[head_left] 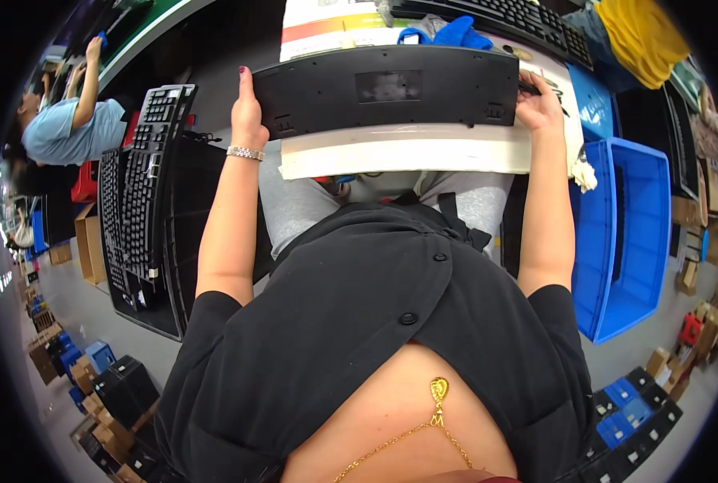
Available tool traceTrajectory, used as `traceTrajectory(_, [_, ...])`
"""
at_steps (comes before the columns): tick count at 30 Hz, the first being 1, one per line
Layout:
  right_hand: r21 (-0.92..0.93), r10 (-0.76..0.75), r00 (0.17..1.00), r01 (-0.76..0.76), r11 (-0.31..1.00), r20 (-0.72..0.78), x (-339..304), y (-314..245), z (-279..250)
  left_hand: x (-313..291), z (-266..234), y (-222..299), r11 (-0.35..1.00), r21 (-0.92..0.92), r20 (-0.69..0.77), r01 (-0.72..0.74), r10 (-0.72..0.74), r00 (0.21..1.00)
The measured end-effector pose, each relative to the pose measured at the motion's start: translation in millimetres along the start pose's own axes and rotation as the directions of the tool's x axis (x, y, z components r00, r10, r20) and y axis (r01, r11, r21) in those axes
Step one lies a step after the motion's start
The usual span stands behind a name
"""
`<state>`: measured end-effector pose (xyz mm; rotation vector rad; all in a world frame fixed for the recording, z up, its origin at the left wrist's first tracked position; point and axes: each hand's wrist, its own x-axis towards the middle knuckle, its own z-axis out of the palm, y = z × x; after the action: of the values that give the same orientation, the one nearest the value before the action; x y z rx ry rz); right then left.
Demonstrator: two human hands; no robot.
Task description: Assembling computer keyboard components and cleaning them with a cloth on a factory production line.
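Note:
A black keyboard (311, 92) is held up over the table's near edge. Its underside faces me, with a rectangular label in the middle and small feet near the lower corners. My left hand (249, 117) grips its left end, thumb up along the edge. At the opposite end, my right hand (541, 106) closes round the right edge, and a thin dark thing shows by its fingers; I cannot make out what that is. The key side of this keyboard is hidden. Beneath it runs the white table edge (407, 153).
Another black keyboard (528, 24) lies at the table's far side, beside a blue and grey cloth (455, 32). Several keyboards (146, 177) stand in a black crate on my left. A blue plastic bin (641, 233) is on my right. Other people work nearby.

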<state>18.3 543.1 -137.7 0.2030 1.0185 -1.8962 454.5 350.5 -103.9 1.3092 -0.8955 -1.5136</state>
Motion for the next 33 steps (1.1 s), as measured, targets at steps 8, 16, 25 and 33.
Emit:
traceTrajectory(8, [0.018,-0.077,0.996,0.077,0.997,0.037,3,2,-5,-4,-14,-6,0.999,-0.044,0.049,-0.011,0.013,0.999])
traceTrajectory(16, [-0.191,-0.547,0.796,0.598,0.779,0.261,-22,9,8,-21,-23,-19,0.967,-0.114,0.024,-0.226,0.23,0.973])
traceTrajectory(25, [-0.718,-0.738,0.672,0.48,0.504,-0.068,-71,62,-40,-26,-16,-21,0.948,-0.133,-0.051,-0.288,0.284,0.958])
traceTrajectory(33, [-0.756,-0.727,0.316,0.508,-0.413,0.609,-97,142,11,-25,-8,-12,0.985,-0.061,0.003,-0.159,0.159,0.987])
